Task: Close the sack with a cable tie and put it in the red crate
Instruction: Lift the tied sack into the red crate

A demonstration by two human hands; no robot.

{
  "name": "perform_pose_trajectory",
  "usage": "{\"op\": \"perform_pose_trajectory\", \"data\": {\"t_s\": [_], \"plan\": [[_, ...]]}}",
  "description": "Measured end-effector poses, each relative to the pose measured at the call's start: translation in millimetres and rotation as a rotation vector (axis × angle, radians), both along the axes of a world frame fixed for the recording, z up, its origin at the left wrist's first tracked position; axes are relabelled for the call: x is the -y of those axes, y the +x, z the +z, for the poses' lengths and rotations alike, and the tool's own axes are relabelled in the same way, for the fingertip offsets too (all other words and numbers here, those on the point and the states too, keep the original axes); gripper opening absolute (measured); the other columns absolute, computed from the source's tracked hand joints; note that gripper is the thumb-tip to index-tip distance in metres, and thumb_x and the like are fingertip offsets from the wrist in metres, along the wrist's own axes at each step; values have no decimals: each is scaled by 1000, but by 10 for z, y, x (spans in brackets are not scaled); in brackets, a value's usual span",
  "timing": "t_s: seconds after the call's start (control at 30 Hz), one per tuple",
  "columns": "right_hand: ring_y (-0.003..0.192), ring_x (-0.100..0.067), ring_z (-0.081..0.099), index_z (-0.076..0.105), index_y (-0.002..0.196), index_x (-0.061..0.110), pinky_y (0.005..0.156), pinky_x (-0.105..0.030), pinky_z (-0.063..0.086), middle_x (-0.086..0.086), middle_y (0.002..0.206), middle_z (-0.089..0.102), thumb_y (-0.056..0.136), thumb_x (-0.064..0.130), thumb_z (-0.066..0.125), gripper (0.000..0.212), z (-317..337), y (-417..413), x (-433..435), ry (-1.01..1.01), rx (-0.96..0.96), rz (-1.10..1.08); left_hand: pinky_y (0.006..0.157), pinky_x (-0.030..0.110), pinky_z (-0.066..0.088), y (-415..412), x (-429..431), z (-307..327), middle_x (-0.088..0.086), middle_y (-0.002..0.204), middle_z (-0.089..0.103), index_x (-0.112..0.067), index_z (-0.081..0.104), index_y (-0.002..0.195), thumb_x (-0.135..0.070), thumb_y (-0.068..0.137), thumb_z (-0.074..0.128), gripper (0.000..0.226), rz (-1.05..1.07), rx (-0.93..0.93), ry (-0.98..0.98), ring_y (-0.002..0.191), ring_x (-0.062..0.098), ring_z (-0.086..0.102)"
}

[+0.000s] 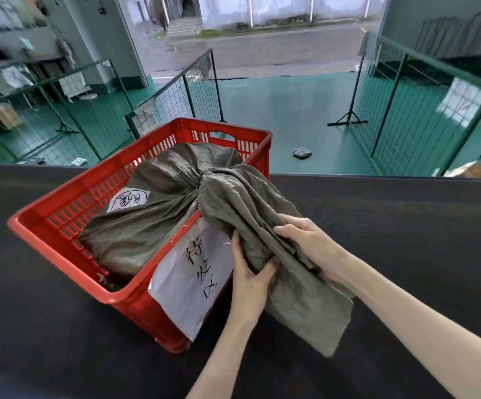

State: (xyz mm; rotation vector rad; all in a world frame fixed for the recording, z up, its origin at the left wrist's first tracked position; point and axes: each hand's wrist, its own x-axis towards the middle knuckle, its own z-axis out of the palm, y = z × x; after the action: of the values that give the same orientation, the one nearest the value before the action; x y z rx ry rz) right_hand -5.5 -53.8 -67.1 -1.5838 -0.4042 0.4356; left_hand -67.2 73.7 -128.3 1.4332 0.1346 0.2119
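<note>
A grey-green woven sack (147,223) lies inside the red crate (60,249), its neck gathered tight near the crate's right rim. The loose top of the sack hangs out over that rim onto the black surface. My left hand (249,272) grips this loose cloth from below, thumb on top. My right hand (308,246) holds the same cloth from the right, fingers curled over a fold. No cable tie can be made out at the gathered neck. A white label (128,200) sits on the sack.
The crate stands on a black ribbed surface (406,226) and carries a white paper sign (196,275) with handwriting on its near side. Beyond the surface lie a green floor, green wire fences (406,110) on both sides and a small parcel (302,152).
</note>
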Motion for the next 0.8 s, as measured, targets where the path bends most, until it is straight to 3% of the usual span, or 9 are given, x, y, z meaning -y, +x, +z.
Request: {"op": "perform_pose_trajectory", "data": {"t_s": [0.07, 0.13, 0.23, 0.33, 0.5, 0.6, 0.67, 0.8], "plan": [[102, -24, 64, 68, 104, 16, 96, -42, 49, -9, 107, 71, 88, 21, 54, 22, 3, 21, 27, -124, 195, -85, 113, 43, 38, 15, -10, 118, -6, 145, 48, -38, 28, 145, -6, 78, 66, 83, -3, 6, 35, 133, 8, 47], [90, -29, 65, 70, 96, 19, 89, -46, 50, -9, 95, 73, 81, 26, 57, 21, -2, 35, 28, -160, 283, -182, 113, 44, 38, 39, -59, 270, -1, 143, 50, -29, 32, 146, -6, 74, 61, 81, 28, -7, 126, 132, 10, 47], [70, -20, 59, 72, 86, 19, 77, -42, 49, -8, 81, 72, 76, 25, 61, 16, 56, 77, 27, -88, 279, -286, 110, 36, 41, 53, -236, 615, -3, 130, 60, -27, 49, 132, -7, 67, 56, 68, 124, 39, 340, 123, 12, 55], [79, -26, 64, 73, 86, 18, 84, -42, 51, -7, 84, 74, 83, 15, 61, 12, 101, 142, 12, -95, 260, -251, 98, 23, 38, 89, -578, 1028, 4, 119, 61, -12, 55, 129, -11, 65, 54, 64, 215, 125, 729, 112, 21, 57], [80, -14, 64, 71, 87, 10, 81, -33, 51, -9, 87, 74, 86, 5, 57, 15, 82, 171, -193, -68, 191, -192, 87, 47, 46, 240, -1099, 1576, 18, 110, 57, -11, 56, 130, -6, 75, 57, 55, 232, 117, 1358, 100, 39, 57], [79, -15, 65, 70, 86, 10, 77, -30, 50, -10, 85, 73, 86, 4, 56, 16, 12, 181, -303, -58, 161, -165, 81, 52, 51, 384, -1338, 1756, 15, 107, 52, -18, 54, 130, -4, 83, 54, 49, 274, 134, 1573, 90, 41, 57], [79, -17, 65, 70, 84, 11, 77, -31, 50, -9, 83, 73, 85, 3, 56, 16, -39, 176, -340, -71, 146, -153, 72, 48, 51, 470, -1465, 1803, 16, 108, 51, -20, 53, 129, -6, 87, 52, 45, 301, 121, 1680, 84, 37, 56], [77, -15, 64, 69, 85, 7, 75, -29, 51, -6, 80, 72, 85, 1, 54, 17, -123, 156, -326, -94, 105, -169, 60, 48, 48, 636, -1748, 1677, 21, 110, 49, -16, 50, 125, -2, 86, 58, 42, 302, 126, 1876, 87, 39, 56]]}}
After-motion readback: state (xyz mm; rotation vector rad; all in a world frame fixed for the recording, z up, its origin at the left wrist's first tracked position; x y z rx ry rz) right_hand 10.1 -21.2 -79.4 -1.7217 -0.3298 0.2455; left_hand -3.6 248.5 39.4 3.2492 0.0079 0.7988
